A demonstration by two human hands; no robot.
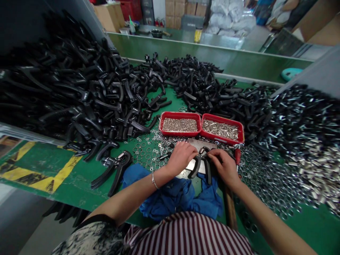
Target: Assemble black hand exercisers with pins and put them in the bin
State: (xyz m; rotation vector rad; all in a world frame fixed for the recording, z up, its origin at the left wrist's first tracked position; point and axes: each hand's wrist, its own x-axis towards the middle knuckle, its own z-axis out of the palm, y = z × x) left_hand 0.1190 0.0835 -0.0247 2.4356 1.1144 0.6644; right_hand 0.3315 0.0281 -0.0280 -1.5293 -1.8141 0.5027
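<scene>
A black clamp (207, 170) is held in the lower centre of the frame, above a metal plate (191, 165) on the green bench (71, 189). Its upper end is gripped by the bent fingers of the left hand (180, 158). At its upper right, the fingertips of the right hand (225, 167) are brought close together; whether a small part is pinched there cannot be told. Just beyond, two red trays (181, 134) are set side by side, filled with small metal pieces (220, 129). Below the clamp, a blue cloth (183, 196) is crumpled. Black handles (106, 97) are heaped across the upper left, and metal rings (268, 180) are scattered at lower right.
</scene>
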